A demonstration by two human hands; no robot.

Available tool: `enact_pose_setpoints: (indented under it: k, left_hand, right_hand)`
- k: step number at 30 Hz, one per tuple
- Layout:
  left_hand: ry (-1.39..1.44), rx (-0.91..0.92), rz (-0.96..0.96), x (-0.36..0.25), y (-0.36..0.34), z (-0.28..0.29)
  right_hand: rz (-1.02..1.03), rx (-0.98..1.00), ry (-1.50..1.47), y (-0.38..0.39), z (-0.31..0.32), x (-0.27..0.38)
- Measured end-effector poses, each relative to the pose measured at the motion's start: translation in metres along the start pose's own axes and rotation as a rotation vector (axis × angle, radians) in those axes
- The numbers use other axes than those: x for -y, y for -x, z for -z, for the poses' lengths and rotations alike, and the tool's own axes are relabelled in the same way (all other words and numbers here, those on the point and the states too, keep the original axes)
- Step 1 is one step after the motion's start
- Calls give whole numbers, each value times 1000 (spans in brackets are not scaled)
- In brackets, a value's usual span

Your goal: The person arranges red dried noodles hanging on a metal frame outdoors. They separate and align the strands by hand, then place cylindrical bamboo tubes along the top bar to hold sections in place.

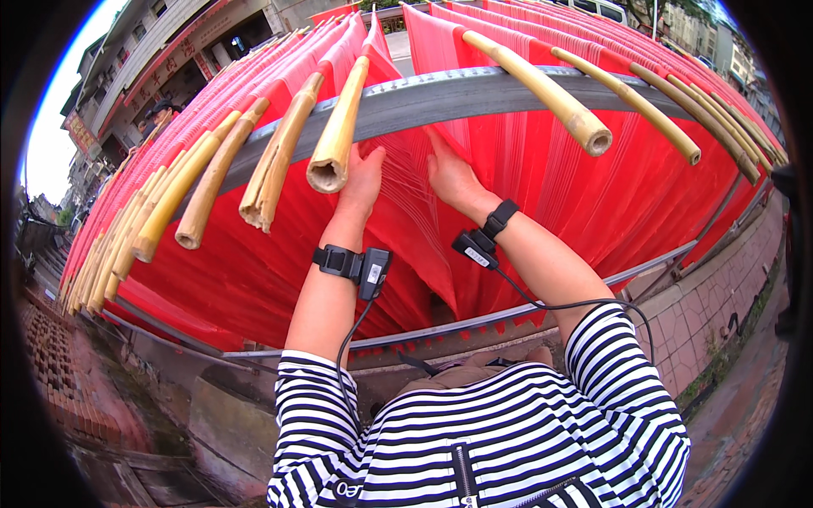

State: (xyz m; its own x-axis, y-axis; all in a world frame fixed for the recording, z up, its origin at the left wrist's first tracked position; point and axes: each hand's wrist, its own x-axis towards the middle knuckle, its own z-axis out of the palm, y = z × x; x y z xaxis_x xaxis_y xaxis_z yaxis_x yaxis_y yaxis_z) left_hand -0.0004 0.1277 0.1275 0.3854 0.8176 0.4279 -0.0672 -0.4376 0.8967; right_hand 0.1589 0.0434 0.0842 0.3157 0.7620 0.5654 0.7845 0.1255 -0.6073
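Note:
My left hand (362, 179) is raised beneath the metal rail, just behind a short hollow bamboo pole (347, 118); its fingers are partly hidden among red strands. My right hand (457, 179) reaches into the hanging red strands (533, 169) a little to the right, fingers against a fold, their tips hard to make out. Between my hands the red sheet (415, 220) parts into a long V-shaped fold with fine lines. The curved grey rail (406, 108) crosses above both hands, with bamboo pole ends resting over it.
More bamboo poles (152, 212) hung with red strands line the rail on both sides. A lower metal bar (627, 278) runs near my waist. A paved walkway (694, 313) is at the right, brick ground (72, 372) at the left. A person (161, 114) is partly visible beyond the rack.

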Motion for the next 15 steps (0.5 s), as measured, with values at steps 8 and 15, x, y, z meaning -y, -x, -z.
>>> enact_pose_setpoints:
  k: [8, 15]
  left_hand:
    - [14, 21, 46, -10, 2, 3]
    - [-63, 40, -78, -5, 4, -14]
  right_hand:
    - [18, -27, 44, -4, 5, -1]
    - [26, 17, -96, 3, 2, 11]
